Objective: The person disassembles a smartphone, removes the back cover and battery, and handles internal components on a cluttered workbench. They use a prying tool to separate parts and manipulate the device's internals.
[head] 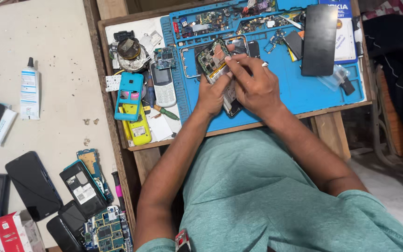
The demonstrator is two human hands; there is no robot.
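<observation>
Left hand [212, 95] grips opened smartphone [220, 74] from below over blue repair mat [304, 91]; right hand [256, 86] arched above it, fingertips [229, 59] pinched on its board.

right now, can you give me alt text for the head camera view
Seen from above, a person's left hand and right hand hold an opened phone with its circuit board exposed over a blue work mat. Phone parts, a turquoise phone shell and a white glue tube lie around.
</observation>
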